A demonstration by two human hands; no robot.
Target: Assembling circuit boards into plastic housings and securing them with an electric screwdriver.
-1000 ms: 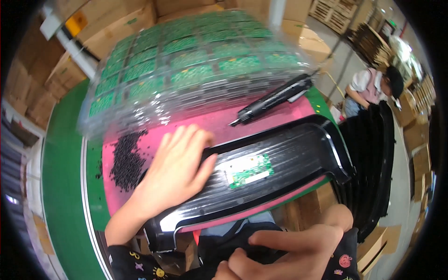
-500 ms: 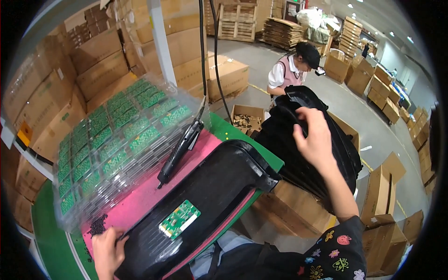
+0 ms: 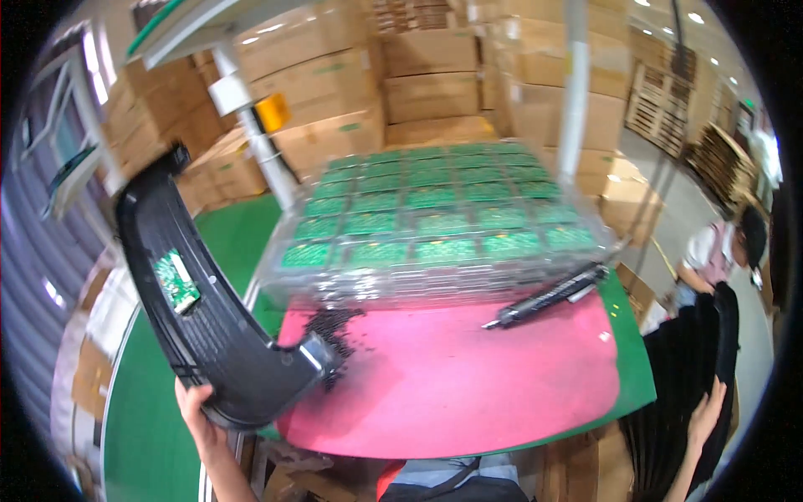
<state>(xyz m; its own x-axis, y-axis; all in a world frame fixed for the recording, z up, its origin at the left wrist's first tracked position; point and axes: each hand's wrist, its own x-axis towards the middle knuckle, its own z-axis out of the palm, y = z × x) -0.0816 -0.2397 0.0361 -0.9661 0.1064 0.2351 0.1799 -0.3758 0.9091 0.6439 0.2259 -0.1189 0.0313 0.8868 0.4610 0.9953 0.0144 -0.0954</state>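
Note:
My left hand point(image 3: 196, 410) is closed on the lower edge of a long, black, curved plastic panel point(image 3: 238, 347), tilted upright at the left of the bench. A small green circuit board point(image 3: 176, 283) sits on the panel's inner face. My right hand point(image 3: 707, 416) lies with outstretched fingers against a stack of black plastic panels point(image 3: 669, 376) at the right; its thumb is hard to make out. A black electric screwdriver point(image 3: 548, 297) rests on the pink mat point(image 3: 468, 376). Small black screws point(image 3: 330, 330) are heaped at the mat's left side, partly behind the held panel.
Clear plastic trays of green circuit boards point(image 3: 427, 222) are stacked at the back of the green bench point(image 3: 146, 418). Cardboard boxes point(image 3: 431, 71) rise behind it. At the far right, another person point(image 3: 715, 251) stands beyond the black panels. A white post point(image 3: 573, 92) stands behind the trays.
The view has turned left. My left hand has lifted the panel off the mat and carried it left, with the board still on it. My right hand remains by the stacked panels.

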